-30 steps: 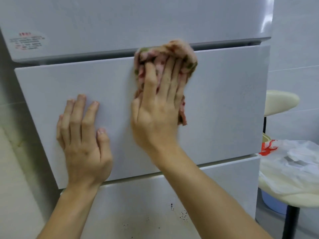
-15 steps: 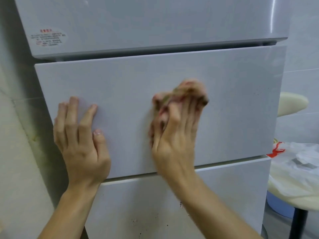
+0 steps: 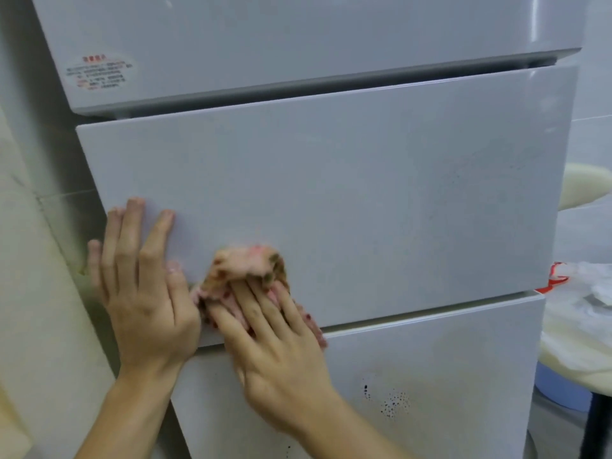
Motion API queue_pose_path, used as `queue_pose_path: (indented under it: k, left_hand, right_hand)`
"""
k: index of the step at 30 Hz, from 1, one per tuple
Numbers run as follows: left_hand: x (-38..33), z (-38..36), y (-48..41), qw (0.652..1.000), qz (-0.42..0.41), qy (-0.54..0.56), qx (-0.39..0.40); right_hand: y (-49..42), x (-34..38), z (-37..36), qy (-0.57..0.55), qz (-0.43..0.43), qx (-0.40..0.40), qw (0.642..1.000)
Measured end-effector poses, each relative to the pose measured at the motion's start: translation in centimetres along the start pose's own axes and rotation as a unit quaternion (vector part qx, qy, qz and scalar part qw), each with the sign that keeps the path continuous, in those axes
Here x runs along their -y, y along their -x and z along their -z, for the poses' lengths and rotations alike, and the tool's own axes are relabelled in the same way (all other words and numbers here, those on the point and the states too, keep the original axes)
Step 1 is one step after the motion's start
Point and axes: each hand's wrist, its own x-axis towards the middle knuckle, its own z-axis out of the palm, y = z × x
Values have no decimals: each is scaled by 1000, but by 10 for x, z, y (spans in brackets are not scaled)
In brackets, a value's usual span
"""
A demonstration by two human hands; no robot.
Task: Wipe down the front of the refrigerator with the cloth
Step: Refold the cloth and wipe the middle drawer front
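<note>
A white refrigerator fills the view, with its middle drawer front [image 3: 364, 193] between an upper door and a lower drawer. My right hand [image 3: 275, 342] presses a crumpled pink patterned cloth [image 3: 246, 270] flat against the lower left part of the middle drawer, fingers straight over it. My left hand [image 3: 142, 286] lies flat with spread fingers on the drawer's left edge, right beside the cloth.
The lower drawer [image 3: 430, 376] carries a patch of dark specks. A label sticker [image 3: 99, 72] sits on the upper door. To the right stand a cream stool [image 3: 583, 190] and a surface with a white plastic bag [image 3: 583, 293]. A tiled wall lies left.
My right hand has dragged the cloth from the top edge of the middle drawer down and left to its bottom edge. The left hand has stayed put; the view shifted.
</note>
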Motion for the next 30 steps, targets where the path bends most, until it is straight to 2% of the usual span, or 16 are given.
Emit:
queue_pose_path:
  k: [2,3,5,8,11,13,17,21,24,25,28,30]
  left_hand:
    - [7,5,1,1000,-9,-21,4]
    - [10,6,1,999,-13,-29,6]
    - [12,7,0,999,-12,-32,10]
    - [15,7,-2,999,6,-37,10]
    - [18,9,-6,999,43,-33,-1]
    - [18,9,-8,999,48,-12,9]
    - [30,15,-3,998,38,-38,11]
    - [37,24,3,997,53,-50,29]
    - [39,27,3,997,54,-45,42]
    - [40,28,3,996,57,-41,47]
    - [42,29,3,994,87,-42,56]
    - [41,29,4,991,98,-66,60]
  right_hand:
    - [9,-5,3,3,18,30,999]
    - [5,-10,8,-7,8,19,1000]
    - [-17,-22,21,-26,-54,-45,997]
    - [-79,-37,41,2,-133,-140,981]
    - [-126,-28,44,-15,-166,-172,971]
    - [-128,-11,34,-28,-146,-178,973]
    - [-80,13,4,-23,-32,-91,995]
    - [-25,21,-10,14,48,7,999]
    - [-26,5,-1,18,81,27,996]
    - [-34,-2,4,8,67,6,998]
    - [-77,-18,22,-17,-45,-103,993]
    - [-112,-14,30,-30,-88,-136,986]
